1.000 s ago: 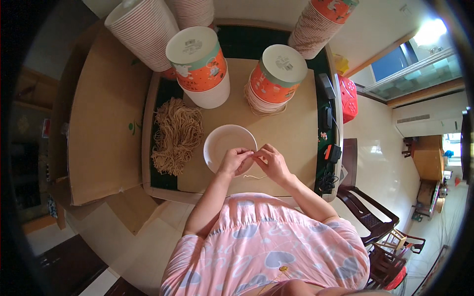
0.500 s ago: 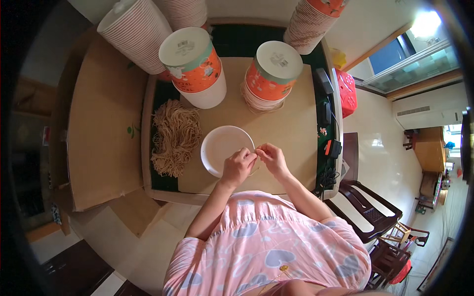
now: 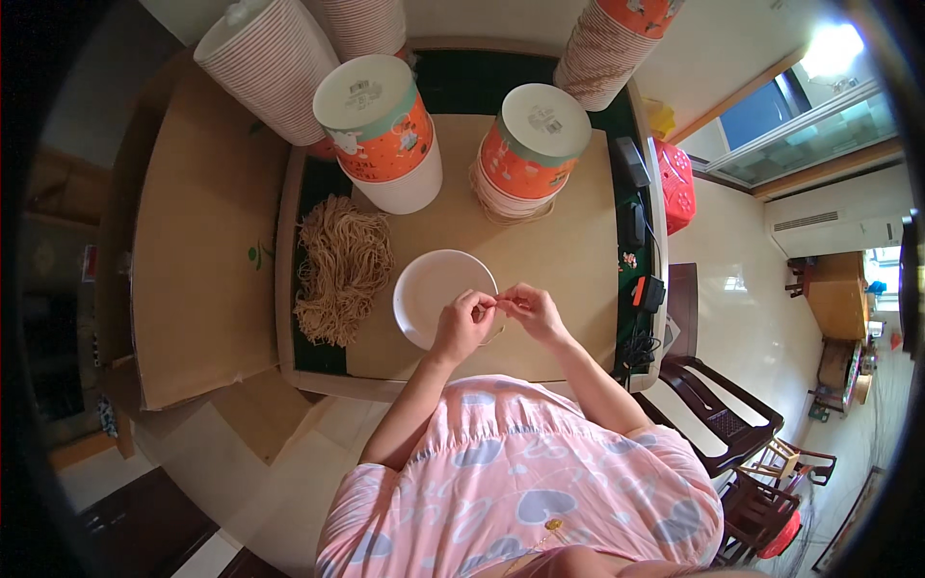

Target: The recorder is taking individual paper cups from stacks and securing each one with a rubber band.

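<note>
A white paper tub stands mouth up in front of me on a cardboard sheet. Over its right rim, my left hand and my right hand meet, fingertips pinched closely together. Between and just below them shows a bit of thin tan string; most of it is hidden by the fingers. To the left of the tub lies a loose bundle of tan strings. Behind it are two upside-down stacks of orange-and-white tubs, a left stack and a right stack, the right one with strings around its lower part.
More nested tubs, a left stack and a right stack, lean at the back corners. A tall cardboard box borders the table's left side. Along the right edge lie black devices and cables. A dark chair stands beyond.
The fingertips of both hands have shifted slightly, still pinched together at the tub's rim. The tub and stacks look the same.
</note>
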The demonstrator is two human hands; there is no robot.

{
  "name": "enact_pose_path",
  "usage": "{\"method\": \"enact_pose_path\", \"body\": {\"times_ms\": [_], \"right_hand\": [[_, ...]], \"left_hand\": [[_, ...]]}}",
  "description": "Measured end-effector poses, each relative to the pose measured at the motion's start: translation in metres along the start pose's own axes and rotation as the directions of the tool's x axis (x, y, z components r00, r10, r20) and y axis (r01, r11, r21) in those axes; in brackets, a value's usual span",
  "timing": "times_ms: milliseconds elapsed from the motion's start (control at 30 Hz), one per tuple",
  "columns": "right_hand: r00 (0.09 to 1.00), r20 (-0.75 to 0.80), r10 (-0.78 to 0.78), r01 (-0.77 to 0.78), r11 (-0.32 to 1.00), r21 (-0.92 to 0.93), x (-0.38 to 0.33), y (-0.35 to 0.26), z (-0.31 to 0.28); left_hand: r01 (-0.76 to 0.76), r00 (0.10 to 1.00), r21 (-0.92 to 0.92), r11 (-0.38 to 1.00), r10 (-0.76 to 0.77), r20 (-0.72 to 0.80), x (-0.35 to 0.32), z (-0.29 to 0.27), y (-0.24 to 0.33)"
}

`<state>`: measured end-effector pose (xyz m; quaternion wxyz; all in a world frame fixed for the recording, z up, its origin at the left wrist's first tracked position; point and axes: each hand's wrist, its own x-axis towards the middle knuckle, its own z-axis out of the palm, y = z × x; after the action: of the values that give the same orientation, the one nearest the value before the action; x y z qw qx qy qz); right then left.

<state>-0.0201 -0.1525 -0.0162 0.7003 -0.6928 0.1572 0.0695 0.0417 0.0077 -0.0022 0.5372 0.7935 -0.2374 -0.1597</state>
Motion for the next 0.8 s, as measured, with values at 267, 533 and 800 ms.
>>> {"method": "enact_pose_path", "body": {"times_ms": [267, 533, 800], "right_hand": [[0.992, -0.091, 0.089, -0.088, 0.996, 0.007, 0.002, -0.005, 0.007], [0.980, -0.112, 0.166, -0.149, 0.978, 0.146, 0.002, -0.008, 0.010], [0.971, -0.163, 0.175, -0.159, 0.981, 0.108, 0.000, -0.008, 0.013]], "left_hand": [[0.070, 0.991, -0.134, 0.988, -0.085, -0.104, 0.007, -0.001, -0.001], [0.039, 0.997, -0.020, 0.999, -0.040, -0.072, 0.005, -0.001, 0.002], [0.089, 0.988, -0.061, 0.994, -0.096, -0.120, 0.004, 0.004, 0.003]]}}
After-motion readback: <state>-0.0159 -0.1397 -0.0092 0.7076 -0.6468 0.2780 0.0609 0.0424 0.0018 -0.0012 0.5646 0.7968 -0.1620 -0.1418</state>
